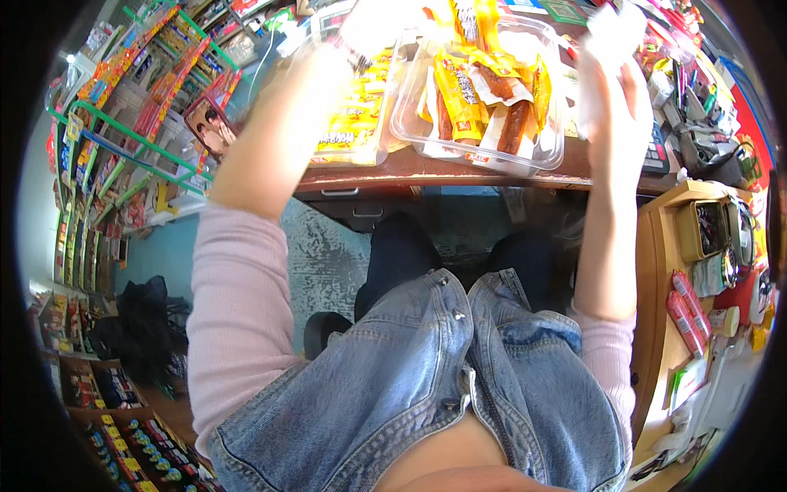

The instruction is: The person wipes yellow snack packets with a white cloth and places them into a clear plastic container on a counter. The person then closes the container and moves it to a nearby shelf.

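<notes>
A clear plastic tray (403, 123) stands at the front of the brown desk. It holds yellow packets (458, 98) and reddish-brown sausage-like sticks (512, 128) on white paper. Left of it, a second clear tray (384, 150) contains more yellow packets (353, 117). My left hand (372, 27) reaches over the far side of that second tray, but glare washes out its fingers and anything in them. To the right of the first tray, my right hand (618, 101) is raised, gripping a crumpled white paper or wrapper (616, 31).
The desk edge (442, 179) runs before my knees, with drawers (359, 209) below. Near my right hand are a calculator (656, 150) and a cluttered pen holder (679, 80). A wooden cabinet (652, 246) stands right; stocked shelves (141, 104) and a phone (209, 126) are left.
</notes>
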A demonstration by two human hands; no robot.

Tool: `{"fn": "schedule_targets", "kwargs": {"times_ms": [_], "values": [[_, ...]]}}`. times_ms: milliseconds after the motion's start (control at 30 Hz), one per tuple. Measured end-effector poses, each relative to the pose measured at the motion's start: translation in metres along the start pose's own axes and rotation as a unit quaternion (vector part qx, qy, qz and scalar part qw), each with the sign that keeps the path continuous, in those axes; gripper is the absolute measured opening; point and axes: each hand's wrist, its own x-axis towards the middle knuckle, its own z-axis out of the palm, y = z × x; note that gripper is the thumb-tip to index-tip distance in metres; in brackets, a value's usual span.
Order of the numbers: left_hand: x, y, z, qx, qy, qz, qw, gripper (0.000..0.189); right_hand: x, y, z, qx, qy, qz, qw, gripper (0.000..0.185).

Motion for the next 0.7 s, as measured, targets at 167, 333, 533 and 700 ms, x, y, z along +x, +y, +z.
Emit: {"fn": "schedule_targets", "kwargs": {"times_ms": [167, 333, 533, 700], "values": [[-0.032, 0.063, 0.014, -0.693, 0.134, -0.327, 0.629, 0.041, 0.010, -0.033, 0.088, -0.296, -0.067, -0.370, 0.878, 0.037], [-0.062, 0.089, -0.009, -0.741, 0.271, -0.349, 0.505, 0.040, -0.009, -0.038, 0.101, -0.336, -0.153, -0.491, 0.789, 0.037], [-0.093, 0.089, -0.041, -0.794, 0.296, -0.290, 0.445, 0.027, -0.005, -0.011, 0.059, -0.272, -0.229, -0.306, 0.883, 0.026], [-0.101, 0.092, -0.023, -0.808, 0.312, -0.238, 0.439, 0.026, -0.015, -0.019, 0.055, 0.086, -0.209, 0.203, 0.953, 0.028]]}}
